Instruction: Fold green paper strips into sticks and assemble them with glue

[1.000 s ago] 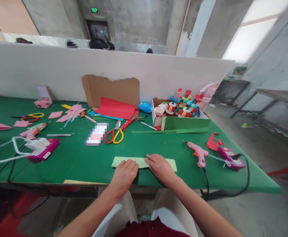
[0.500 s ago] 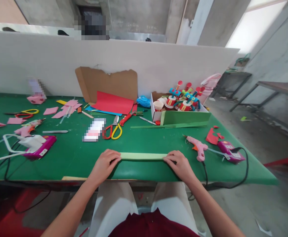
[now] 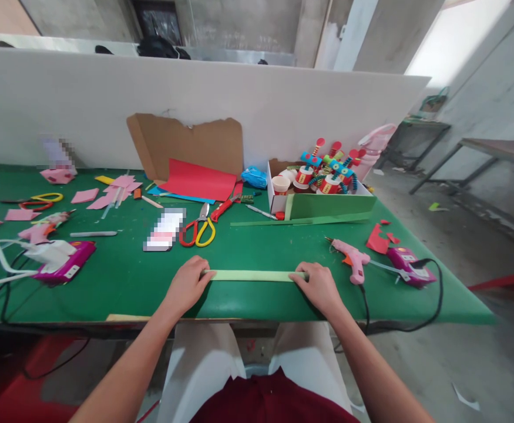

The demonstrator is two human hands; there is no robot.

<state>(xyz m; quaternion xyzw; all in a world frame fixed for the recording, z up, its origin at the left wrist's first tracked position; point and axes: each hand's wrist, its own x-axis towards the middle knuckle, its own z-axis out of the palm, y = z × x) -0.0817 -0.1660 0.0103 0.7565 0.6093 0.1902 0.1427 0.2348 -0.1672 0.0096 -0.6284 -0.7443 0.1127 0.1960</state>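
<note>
A narrow light green paper strip stretches level between my two hands, near the front edge of the green table. My left hand pinches its left end between thumb and fingers. At the other end my right hand grips the strip the same way, with the thumb in front. Beyond my left hand lie scissors with one red and one yellow handle. A pink glue gun rests to the right of my right hand.
A white box of paper-cup figures stands at the back right, green paper against its front. Red paper leans by a cardboard flap. Purple power strips with cords lie at left and right. A phone lies left of the scissors.
My thumbs have shifted on the strip's ends, and the strip now looks flatter towards me. Both hands still hold it in about the same place; the view has tilted slightly.
</note>
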